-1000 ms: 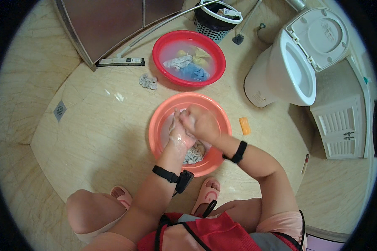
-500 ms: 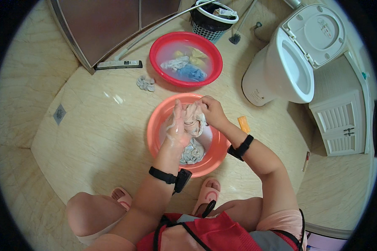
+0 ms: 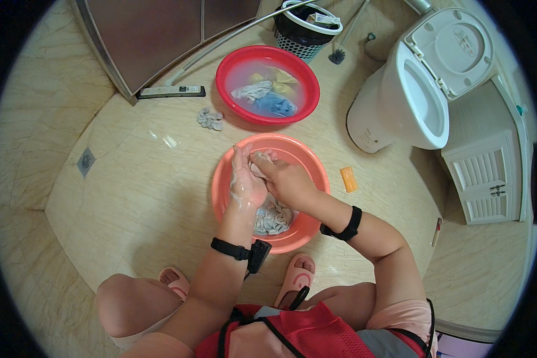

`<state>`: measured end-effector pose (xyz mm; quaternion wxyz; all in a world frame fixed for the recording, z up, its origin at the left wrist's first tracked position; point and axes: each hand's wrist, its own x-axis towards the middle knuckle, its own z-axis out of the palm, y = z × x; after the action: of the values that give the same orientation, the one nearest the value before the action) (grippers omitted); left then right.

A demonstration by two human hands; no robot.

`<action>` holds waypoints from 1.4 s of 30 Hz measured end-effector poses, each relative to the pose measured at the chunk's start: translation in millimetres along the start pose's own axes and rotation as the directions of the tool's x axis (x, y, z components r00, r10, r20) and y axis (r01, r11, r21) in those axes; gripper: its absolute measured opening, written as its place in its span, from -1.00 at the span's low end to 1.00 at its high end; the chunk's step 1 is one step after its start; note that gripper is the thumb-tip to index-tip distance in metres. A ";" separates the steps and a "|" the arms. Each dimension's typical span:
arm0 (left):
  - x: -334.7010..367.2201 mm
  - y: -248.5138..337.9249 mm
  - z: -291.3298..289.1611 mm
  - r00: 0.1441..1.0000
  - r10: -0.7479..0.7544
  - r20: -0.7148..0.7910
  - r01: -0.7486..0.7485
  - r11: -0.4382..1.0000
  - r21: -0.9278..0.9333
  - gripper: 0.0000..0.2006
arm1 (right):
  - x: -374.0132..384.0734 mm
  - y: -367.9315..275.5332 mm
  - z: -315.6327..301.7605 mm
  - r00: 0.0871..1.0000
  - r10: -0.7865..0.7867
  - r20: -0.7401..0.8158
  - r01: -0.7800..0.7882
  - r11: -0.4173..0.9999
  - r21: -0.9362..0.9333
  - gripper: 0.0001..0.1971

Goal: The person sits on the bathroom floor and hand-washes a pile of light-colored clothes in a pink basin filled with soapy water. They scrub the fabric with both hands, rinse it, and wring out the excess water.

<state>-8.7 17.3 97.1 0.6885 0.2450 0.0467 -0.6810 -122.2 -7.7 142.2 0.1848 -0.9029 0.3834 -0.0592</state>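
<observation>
A wet pale pinkish cloth [image 3: 260,164] is bunched between my hands over the orange basin [image 3: 317,160]. My left hand [image 3: 248,184] is turned palm up with its fingers stretched out, suds on its palm and wrist, and the cloth lying against it. From the right, my right hand [image 3: 289,184] is closed on the cloth and presses it to the left palm. Much of the cloth is hidden by the right hand. Below the hands, a greyish-white garment [image 3: 273,218] lies crumpled in the basin.
Beyond stands a red basin [image 3: 311,98] of cloudy water with white, blue and yellow clothes. A small grey cloth [image 3: 209,119] and an orange soap-like bar [image 3: 348,179] lie on the floor. A toilet [image 3: 376,113], trash bin [image 3: 298,49], white cabinet [image 3: 480,173] and floor squeegee [image 3: 172,91] surround the basins.
My right hand has moved left and down, bringing the cloth across onto the left palm. The cloth is now more bunched and covered. My left hand has shifted slightly left.
</observation>
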 end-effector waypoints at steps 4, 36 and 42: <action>-1.0 0.3 -2.2 0.999 -0.045 -0.001 0.044 0.997 -0.055 -0.23 | -5.6 -24.6 -16.8 0.999 -0.026 0.034 0.034 0.969 -0.243 -0.62; 9.5 -14.3 -15.8 0.996 -0.062 0.059 0.066 0.996 -0.060 -0.64 | 12.4 32.7 -16.0 0.946 0.251 0.203 -0.318 0.620 0.717 -0.78; 1.0 -6.6 14.9 0.998 0.038 -0.056 -0.040 0.998 -0.045 -0.61 | 0.0 29.7 8.9 0.975 -0.015 -0.220 0.138 0.820 0.556 -0.53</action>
<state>-19.0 10.7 107.9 0.7055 0.2489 0.0765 -0.6591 -139.9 -24.1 122.8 0.4019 -0.8105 0.3289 -0.2711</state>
